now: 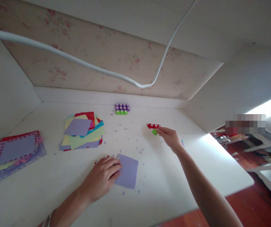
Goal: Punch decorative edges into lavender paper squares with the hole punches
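My left hand [107, 173] rests on the table, its slightly curved fingers lying over the left edge of a square of purple paper [128, 172]. Small red bits show beside its knuckles; what lies under the palm is hidden. My right hand [170, 137] reaches farther out, thumb and fingers pinched on a small green craft punch [154, 132]. Just behind that punch stands a short row of red craft punches [151, 125], partly covered by my fingertips. Small purple paper bits are scattered around the purple square.
A block of purple and green craft punches [122, 108] stands near the back wall. Loose coloured paper [82, 134] is piled at left; sheets with punched borders [17, 149] lie farther left. A white cable [83, 63] hangs across the top. The table's edge [239, 188] is at right.
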### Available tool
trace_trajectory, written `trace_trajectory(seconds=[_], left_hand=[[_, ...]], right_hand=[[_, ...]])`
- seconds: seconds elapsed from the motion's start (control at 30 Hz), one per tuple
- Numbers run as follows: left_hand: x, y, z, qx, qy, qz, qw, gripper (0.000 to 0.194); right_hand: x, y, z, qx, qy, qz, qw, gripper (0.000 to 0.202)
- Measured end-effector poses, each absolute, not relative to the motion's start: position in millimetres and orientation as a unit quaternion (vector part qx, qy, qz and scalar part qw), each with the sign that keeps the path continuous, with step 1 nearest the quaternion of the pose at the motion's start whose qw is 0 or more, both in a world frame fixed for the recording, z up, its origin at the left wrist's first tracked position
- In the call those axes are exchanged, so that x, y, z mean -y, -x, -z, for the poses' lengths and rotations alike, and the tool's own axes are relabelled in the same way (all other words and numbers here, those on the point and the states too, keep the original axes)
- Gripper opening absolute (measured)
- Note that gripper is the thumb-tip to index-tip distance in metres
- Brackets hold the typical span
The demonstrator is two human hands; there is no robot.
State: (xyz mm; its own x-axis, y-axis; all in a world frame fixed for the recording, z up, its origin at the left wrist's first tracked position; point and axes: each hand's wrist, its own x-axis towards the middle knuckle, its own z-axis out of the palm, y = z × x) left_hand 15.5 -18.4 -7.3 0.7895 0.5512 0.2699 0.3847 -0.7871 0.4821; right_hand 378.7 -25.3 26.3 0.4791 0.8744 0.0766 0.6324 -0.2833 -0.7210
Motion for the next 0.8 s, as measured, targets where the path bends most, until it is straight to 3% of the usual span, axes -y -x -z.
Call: trace_trajectory(seconds=[0.27, 0.5, 0.8], left_hand=[[18, -13, 8, -0.253, -0.919, -0.206, 0.221, 0.021], [17, -13, 7, -0.251, -0.914, -0.207, 0.241, 0.021], [18, -12, 9, -0.25, -0.914, -0.218, 0.233, 0.019]], right_hand=[[-66, -424, -57, 0.431, 0.874, -0.078, 0.21, 0.037], [-77, -451, -51, 0.406, 0.909, -0.041, 0.08, 0.027], [-70, -446, -43, 0.419, 0.907, -0.04, 0.014, 0.03]])
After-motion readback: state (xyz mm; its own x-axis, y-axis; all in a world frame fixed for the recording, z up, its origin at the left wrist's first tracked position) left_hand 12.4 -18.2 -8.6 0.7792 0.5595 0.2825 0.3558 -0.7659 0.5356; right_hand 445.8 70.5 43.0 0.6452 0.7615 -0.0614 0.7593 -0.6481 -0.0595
